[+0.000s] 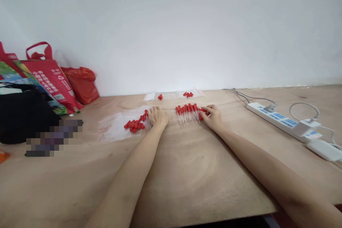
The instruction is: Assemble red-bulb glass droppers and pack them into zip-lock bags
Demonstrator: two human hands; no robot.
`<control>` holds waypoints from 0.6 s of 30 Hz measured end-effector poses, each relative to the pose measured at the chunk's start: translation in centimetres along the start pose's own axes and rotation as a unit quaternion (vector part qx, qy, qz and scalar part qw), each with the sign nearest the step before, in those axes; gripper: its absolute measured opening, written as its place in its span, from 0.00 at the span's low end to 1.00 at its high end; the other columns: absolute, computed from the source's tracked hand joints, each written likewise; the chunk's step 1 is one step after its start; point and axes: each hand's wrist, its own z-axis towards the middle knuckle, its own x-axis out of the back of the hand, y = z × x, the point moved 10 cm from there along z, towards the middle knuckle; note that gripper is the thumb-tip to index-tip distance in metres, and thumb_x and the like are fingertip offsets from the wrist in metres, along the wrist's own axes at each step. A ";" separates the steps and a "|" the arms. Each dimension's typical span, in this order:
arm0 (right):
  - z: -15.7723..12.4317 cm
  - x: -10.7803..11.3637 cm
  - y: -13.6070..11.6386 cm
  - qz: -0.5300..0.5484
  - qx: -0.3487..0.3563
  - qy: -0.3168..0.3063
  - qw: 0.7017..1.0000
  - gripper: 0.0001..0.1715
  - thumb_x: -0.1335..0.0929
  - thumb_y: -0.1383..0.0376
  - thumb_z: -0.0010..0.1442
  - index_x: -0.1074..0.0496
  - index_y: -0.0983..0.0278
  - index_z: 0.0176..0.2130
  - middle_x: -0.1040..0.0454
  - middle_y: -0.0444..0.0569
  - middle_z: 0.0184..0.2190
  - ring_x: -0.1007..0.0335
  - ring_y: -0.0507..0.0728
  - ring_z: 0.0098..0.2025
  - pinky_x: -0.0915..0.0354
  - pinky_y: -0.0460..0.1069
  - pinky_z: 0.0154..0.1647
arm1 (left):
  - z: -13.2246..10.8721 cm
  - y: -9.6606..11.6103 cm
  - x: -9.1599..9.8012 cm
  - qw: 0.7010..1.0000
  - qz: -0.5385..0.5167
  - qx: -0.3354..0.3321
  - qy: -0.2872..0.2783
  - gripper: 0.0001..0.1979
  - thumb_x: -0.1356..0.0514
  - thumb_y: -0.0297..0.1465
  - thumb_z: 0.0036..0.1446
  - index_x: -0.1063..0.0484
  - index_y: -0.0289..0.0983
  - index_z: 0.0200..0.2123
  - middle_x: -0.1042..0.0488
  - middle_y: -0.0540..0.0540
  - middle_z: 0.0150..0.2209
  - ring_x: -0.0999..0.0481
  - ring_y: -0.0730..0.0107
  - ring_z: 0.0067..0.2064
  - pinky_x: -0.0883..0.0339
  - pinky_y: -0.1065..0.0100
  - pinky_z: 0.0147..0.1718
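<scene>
On the table's middle lies a row of glass droppers (185, 117) with red rubber bulbs at their far ends and clear tubes toward me. At the row's right end, my right hand (213, 117) pinches a dropper by its red bulb (202, 109). Another red bulb (200, 117) shows just under those fingers. My left hand (158, 115) is bent down over the clear tubes (148, 124) at the right side of a plastic bag (110, 125). Its fingers are curled, and their tips are hidden. Loose red bulbs (135, 125) lie in a heap on this bag.
Behind, along the wall, lies another clear bag (171, 95) with a few red bulbs (188, 94). A white power strip (278, 117) with plugs and cables is at the right. Red shopping bags (53, 82) and a black bag (25, 117) stand at the left.
</scene>
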 end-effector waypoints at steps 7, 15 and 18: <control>0.0 0.0 -0.4 -0.004 0.006 -0.001 1.000 0.11 0.35 0.64 0.50 0.27 0.66 0.33 0.36 0.48 0.27 0.40 0.51 0.25 0.36 0.48 0.27 | 0.5 -0.3 -0.6 1.000 0.001 0.001 -0.012 0.15 0.49 0.31 0.51 0.30 0.27 0.38 0.32 0.34 0.41 0.39 0.53 0.45 0.50 0.58 0.44; -0.7 -0.6 -2.4 0.039 0.033 -0.039 0.998 0.12 0.37 0.63 0.54 0.29 0.64 0.37 0.33 0.49 0.30 0.37 0.52 0.28 0.36 0.48 0.30 | -1.7 -0.7 1.6 0.998 -0.032 -0.051 0.021 0.13 0.53 0.32 0.57 0.32 0.33 0.38 0.31 0.39 0.41 0.37 0.56 0.44 0.47 0.60 0.42; -1.6 -1.7 -4.8 0.080 0.043 -0.091 0.992 0.11 0.38 0.64 0.56 0.30 0.63 0.38 0.32 0.50 0.31 0.35 0.53 0.31 0.36 0.47 0.29 | -4.6 -1.0 3.5 0.979 -0.109 -0.163 0.055 0.10 0.52 0.30 0.57 0.33 0.35 0.34 0.29 0.43 0.34 0.33 0.60 0.40 0.45 0.62 0.39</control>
